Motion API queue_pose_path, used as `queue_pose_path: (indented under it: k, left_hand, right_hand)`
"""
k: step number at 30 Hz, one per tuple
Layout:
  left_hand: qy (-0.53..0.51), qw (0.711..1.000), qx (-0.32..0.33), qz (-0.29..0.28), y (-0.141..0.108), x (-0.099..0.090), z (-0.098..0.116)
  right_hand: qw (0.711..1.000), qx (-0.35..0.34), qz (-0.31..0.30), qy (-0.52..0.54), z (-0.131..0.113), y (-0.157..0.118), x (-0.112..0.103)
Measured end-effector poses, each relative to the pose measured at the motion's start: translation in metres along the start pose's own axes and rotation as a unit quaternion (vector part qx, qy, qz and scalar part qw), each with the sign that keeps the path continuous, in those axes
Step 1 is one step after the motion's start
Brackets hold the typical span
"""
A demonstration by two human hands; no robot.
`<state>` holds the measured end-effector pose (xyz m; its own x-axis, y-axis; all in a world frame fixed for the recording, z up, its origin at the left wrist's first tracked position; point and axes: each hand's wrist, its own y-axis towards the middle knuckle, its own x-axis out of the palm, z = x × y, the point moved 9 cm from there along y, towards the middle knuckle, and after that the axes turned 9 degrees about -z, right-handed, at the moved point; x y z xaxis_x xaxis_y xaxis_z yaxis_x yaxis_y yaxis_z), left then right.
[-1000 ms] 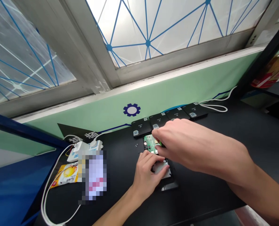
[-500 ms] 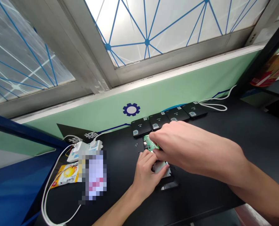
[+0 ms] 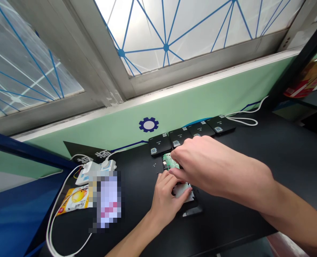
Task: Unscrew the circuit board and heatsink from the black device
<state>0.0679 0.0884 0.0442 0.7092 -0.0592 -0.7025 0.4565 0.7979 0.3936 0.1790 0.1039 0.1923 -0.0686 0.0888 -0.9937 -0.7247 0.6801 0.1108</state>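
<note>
An opened black electronic device [image 3: 196, 203] lies on the table in front of me. Its green circuit board [image 3: 170, 161] shows at the upper end, and a silvery flat block [image 3: 182, 190] is in the lower part. Across its middle, my left hand [image 3: 169, 192] grips it, fingers bent over the left side and thumb on the silvery block. Just above the board, my right hand [image 3: 198, 164] is closed with its fingers curled; whatever is inside is hidden behind the hand. Tiny loose bits, perhaps screws [image 3: 154, 165], lie left of the board.
Several black flat boxes [image 3: 159, 144] with labels line the wall behind. To the left are a white power strip [image 3: 110, 167] with cables, a yellow snack packet [image 3: 74, 200] and a pixelated item [image 3: 108, 201]. A white cable [image 3: 248, 122] loops at the back right.
The right hand has shifted slightly over the board, its thumb now closer to the left fingers. The left hand keeps its hold; the view has moved very slightly.
</note>
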Motion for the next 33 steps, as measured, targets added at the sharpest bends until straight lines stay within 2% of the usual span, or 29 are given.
queue_pose_path:
  k: [2,6,12,17,21,26,28,30,32,33]
  left_hand:
    - [0.008,1.0,-0.004,-0.003,0.001,0.0,0.001]
    - [0.012,1.0,-0.018,-0.014,0.002,0.0,0.001]
    - [-0.007,0.999,-0.024,-0.02,0.002,0.001,0.0]
    - [0.003,0.999,-0.034,-0.016,-0.001,-0.001,-0.003]
    - [-0.003,0.999,-0.047,-0.024,-0.002,-0.002,-0.006]
    - [-0.004,0.999,-0.047,-0.026,0.0,-0.004,-0.005]
    - [0.014,1.0,-0.007,-0.013,0.002,-0.01,0.0]
    - [0.046,0.998,0.043,0.001,0.005,-0.018,0.005]
    - [0.068,0.995,0.074,0.003,0.008,-0.025,0.005]
    - [0.073,0.994,0.082,-0.003,0.01,-0.027,0.003]
  right_hand:
    - [0.999,0.033,0.008,-0.004,0.002,0.001,-0.004]
    - [0.995,0.082,-0.04,0.027,0.01,0.002,-0.003]
    - [1.0,0.009,-0.022,0.014,0.001,-0.003,-0.001]
    - [0.999,0.02,-0.032,-0.021,-0.004,-0.001,-0.001]
    - [0.996,-0.039,-0.047,-0.061,-0.017,0.002,-0.002]
    - [1.0,-0.002,-0.018,-0.007,-0.01,0.002,-0.006]
    - [0.998,-0.026,-0.051,0.005,-0.015,0.003,-0.002]
    - [0.992,-0.047,-0.116,-0.002,-0.02,0.004,0.005]
    - [0.985,-0.036,-0.165,-0.018,-0.019,0.004,0.009]
    - [0.985,-0.028,-0.17,-0.023,-0.017,0.005,0.009]
